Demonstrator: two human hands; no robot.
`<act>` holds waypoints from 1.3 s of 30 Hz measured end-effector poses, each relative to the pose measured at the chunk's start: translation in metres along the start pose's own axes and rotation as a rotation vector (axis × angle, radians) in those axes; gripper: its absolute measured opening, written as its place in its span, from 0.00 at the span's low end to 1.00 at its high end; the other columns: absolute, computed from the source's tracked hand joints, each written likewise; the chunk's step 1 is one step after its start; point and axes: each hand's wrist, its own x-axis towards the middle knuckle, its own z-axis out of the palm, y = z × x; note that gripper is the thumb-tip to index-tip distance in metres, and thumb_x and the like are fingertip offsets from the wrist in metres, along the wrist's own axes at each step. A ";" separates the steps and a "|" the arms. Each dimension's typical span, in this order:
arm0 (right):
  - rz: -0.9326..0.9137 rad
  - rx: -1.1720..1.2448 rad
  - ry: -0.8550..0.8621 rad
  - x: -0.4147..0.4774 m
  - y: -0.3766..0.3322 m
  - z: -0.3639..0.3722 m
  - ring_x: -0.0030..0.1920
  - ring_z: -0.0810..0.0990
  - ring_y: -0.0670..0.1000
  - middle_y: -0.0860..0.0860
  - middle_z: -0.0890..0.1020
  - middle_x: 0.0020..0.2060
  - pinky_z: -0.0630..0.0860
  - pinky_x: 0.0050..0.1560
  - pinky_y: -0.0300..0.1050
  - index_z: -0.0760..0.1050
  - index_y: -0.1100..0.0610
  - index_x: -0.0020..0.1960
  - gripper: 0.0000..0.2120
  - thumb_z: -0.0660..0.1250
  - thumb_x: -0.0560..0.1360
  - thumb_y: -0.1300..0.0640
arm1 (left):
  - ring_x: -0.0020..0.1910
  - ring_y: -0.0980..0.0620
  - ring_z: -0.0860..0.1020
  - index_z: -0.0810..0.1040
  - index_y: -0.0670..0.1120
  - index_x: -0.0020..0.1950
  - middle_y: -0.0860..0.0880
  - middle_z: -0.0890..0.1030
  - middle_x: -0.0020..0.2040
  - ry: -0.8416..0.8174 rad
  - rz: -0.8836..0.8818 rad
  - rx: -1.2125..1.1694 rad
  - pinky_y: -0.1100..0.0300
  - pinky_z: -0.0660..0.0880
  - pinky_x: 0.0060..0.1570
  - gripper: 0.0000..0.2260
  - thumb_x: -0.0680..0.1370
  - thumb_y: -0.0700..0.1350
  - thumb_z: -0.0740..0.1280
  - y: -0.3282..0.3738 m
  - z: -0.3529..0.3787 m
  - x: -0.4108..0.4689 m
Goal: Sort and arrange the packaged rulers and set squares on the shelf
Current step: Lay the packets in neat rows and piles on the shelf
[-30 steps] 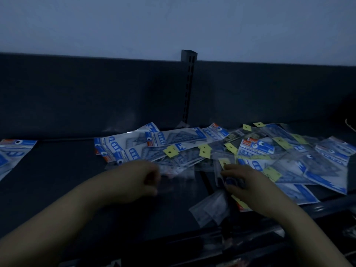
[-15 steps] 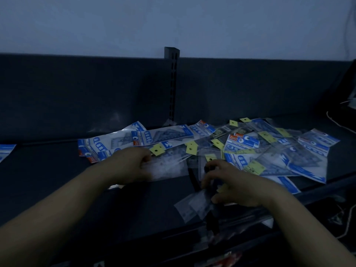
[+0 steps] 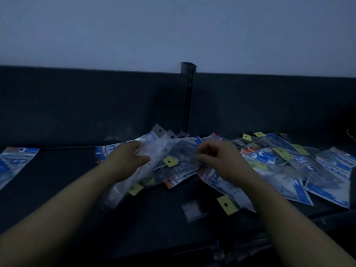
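A messy pile of clear packets (image 3: pixel 289 166) with blue headers and yellow tags, holding rulers and set squares, covers the middle and right of the dark shelf (image 3: pixel 63 180). My left hand (image 3: pixel 127 160) grips a raised bundle of packets (image 3: pixel 165 151) by its left side, thumb on top. My right hand (image 3: pixel 217 160) pinches the same bundle at its right edge, fingers curled. The bundle is lifted off the shelf and tilts down to the left. One yellow-tagged packet (image 3: pixel 227 205) lies loose near the front.
A single packet (image 3: pixel 13 162) lies apart at the far left of the shelf. A slotted metal upright (image 3: pixel 187 97) rises at the back centre against the dark back panel. A small clear sleeve (image 3: pixel 192 210) lies near the shelf's front lip.
Both hands moved up and back from the shelf front and took hold of a bundle of packets, which now hangs lifted between them. The view shifted right.
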 end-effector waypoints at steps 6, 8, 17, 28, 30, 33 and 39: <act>-0.016 0.248 0.212 0.047 -0.030 0.017 0.46 0.79 0.40 0.45 0.81 0.44 0.75 0.44 0.30 0.78 0.53 0.51 0.05 0.67 0.77 0.59 | 0.43 0.47 0.81 0.81 0.44 0.53 0.47 0.83 0.46 0.135 -0.181 -0.386 0.54 0.78 0.39 0.08 0.76 0.45 0.70 -0.008 -0.015 -0.007; -0.023 0.312 0.222 0.062 -0.041 0.015 0.44 0.79 0.37 0.44 0.81 0.43 0.75 0.41 0.27 0.78 0.54 0.50 0.04 0.68 0.76 0.60 | 0.43 0.50 0.82 0.81 0.43 0.53 0.48 0.83 0.46 0.152 -0.220 -0.477 0.57 0.78 0.39 0.07 0.76 0.44 0.71 -0.009 -0.018 -0.008; -0.027 0.464 0.303 0.115 -0.068 -0.011 0.37 0.79 0.44 0.50 0.82 0.37 0.77 0.39 0.33 0.77 0.53 0.39 0.08 0.71 0.71 0.65 | 0.47 0.43 0.82 0.80 0.42 0.49 0.42 0.83 0.47 0.219 -0.279 -0.625 0.47 0.80 0.48 0.04 0.76 0.40 0.70 -0.011 -0.036 -0.002; 0.088 0.794 0.529 0.125 -0.040 -0.036 0.43 0.80 0.53 0.56 0.82 0.41 0.78 0.49 0.47 0.76 0.56 0.42 0.06 0.68 0.74 0.66 | 0.42 0.44 0.80 0.79 0.40 0.49 0.41 0.82 0.45 0.206 -0.186 -0.557 0.51 0.77 0.44 0.05 0.78 0.42 0.67 0.008 -0.024 0.024; 0.170 0.802 0.526 0.124 -0.032 -0.033 0.41 0.79 0.52 0.55 0.81 0.40 0.79 0.46 0.46 0.76 0.57 0.43 0.05 0.68 0.74 0.65 | 0.45 0.44 0.81 0.79 0.41 0.50 0.42 0.82 0.46 0.198 -0.175 -0.531 0.48 0.78 0.48 0.06 0.78 0.44 0.67 0.014 -0.022 0.029; 0.271 0.823 0.578 0.124 -0.026 -0.034 0.36 0.77 0.50 0.54 0.78 0.36 0.76 0.41 0.45 0.74 0.59 0.42 0.05 0.67 0.74 0.67 | 0.46 0.44 0.81 0.78 0.43 0.50 0.43 0.82 0.47 0.182 -0.158 -0.531 0.49 0.78 0.48 0.06 0.78 0.45 0.66 0.019 -0.020 0.033; 0.195 0.841 0.739 0.119 -0.028 -0.081 0.38 0.79 0.50 0.52 0.78 0.36 0.77 0.39 0.42 0.72 0.53 0.37 0.10 0.68 0.72 0.66 | 0.43 0.43 0.80 0.77 0.36 0.54 0.35 0.80 0.50 0.139 -0.129 -0.497 0.53 0.75 0.40 0.12 0.78 0.44 0.66 0.025 -0.019 0.042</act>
